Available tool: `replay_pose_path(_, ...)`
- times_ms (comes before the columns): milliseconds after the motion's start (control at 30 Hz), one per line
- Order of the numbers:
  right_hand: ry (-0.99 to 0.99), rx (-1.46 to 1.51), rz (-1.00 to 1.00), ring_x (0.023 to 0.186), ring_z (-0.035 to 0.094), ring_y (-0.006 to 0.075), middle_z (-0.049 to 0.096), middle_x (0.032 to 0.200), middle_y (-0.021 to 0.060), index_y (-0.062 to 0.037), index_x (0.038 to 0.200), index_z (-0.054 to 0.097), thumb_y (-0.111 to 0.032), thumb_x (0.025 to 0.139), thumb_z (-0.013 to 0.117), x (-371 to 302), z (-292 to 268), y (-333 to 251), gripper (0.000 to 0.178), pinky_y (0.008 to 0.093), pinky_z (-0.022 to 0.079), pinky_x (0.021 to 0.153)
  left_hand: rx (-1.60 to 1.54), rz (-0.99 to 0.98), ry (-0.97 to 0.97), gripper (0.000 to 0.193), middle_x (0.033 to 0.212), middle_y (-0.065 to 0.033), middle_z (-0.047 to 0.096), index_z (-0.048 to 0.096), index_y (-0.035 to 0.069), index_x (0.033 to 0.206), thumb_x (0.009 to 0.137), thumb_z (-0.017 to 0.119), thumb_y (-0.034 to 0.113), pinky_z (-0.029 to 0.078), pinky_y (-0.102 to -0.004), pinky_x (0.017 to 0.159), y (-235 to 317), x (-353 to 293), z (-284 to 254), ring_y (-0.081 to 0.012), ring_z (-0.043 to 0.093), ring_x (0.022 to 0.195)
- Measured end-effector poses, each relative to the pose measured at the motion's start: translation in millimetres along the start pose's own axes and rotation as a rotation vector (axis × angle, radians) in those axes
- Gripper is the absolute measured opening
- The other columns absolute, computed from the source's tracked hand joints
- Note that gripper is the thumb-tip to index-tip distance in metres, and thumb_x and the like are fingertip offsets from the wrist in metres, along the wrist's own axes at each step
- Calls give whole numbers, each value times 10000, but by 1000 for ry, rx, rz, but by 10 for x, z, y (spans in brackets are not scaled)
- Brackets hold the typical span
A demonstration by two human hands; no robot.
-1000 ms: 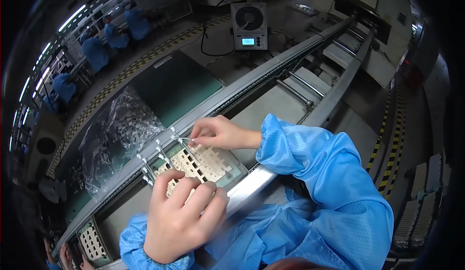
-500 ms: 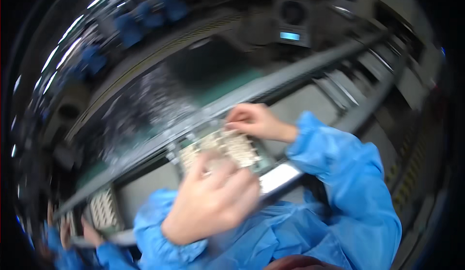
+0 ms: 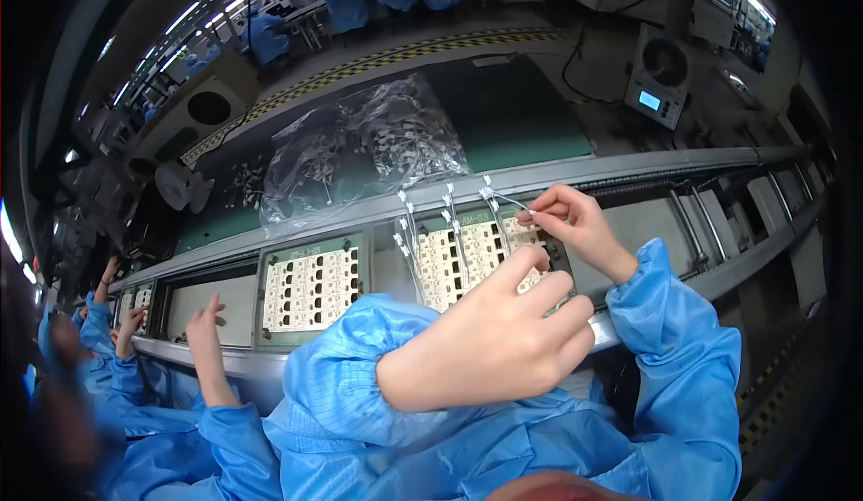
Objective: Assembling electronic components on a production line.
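My right hand [image 3: 582, 229] is closed in a pinch on a thin white wire lead [image 3: 511, 200] with small white connectors, above the far right corner of a cream-coloured circuit board panel [image 3: 438, 263]. My left hand [image 3: 494, 344] reaches across the near right part of that panel, its fingers curled inward; whatever they grip, if anything, is hidden. Several more white wire leads [image 3: 452, 218] lie across the panel and the rail behind it, in separate groups. The panel sits in a carrier on the conveyor, its near right part covered by my left hand.
Another board panel [image 3: 313, 287] lies on the conveyor to the left. Past the rail [image 3: 620, 161], clear plastic bags [image 3: 404, 128] of leads rest on a green mat [image 3: 512, 105]. A fan unit [image 3: 661, 78] with a lit display stands far right. A co-worker's hand [image 3: 205, 335] is at left.
The view has turned and sharpened from blur. My left hand has shifted right over the panel. My right hand stays by the far right corner, where the pinched lead now shows.
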State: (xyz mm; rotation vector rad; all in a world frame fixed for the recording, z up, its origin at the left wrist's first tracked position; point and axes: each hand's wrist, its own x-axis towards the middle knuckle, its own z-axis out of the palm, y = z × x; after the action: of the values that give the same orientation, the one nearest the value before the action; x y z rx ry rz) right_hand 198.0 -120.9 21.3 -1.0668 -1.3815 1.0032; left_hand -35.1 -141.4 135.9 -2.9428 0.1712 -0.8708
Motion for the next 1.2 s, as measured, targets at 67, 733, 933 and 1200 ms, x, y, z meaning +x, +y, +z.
replay_pose_path(67,21,24,19,1034,691,174,725,1055,149,22,1032,580,-13,973,601,7,28,9,71,285,540,911,14,-14,0,173,764,-28,497,600,49,783,649,655,143,495,-385,821,-4,-43,21,-187,539,756)
replay_pose_path(733,-13,-403,-122,994,717,199,740,1037,140,54,1039,639,-6,947,617,-68,158,-165,112,301,558,895,189,-252,328,157,785,-37,622,641,69,771,686,773,64,464,-371,724,-689,-204,-507,-229,602,717)
replay_pose_path(933,49,-426,-129,900,693,123,720,917,76,40,1017,651,-32,901,662,-54,35,-8,137,273,542,824,253,-113,465,166,604,-16,454,567,84,542,645,656,179,431,-340,696,-484,-84,-300,-194,520,654)
replay_pose_path(1200,96,-435,-132,960,712,173,744,1003,112,34,1025,646,-18,928,637,30,48,4,111,293,551,886,127,-116,424,152,619,-26,455,575,53,571,662,659,142,438,-349,702,-227,-102,-330,-198,520,661)
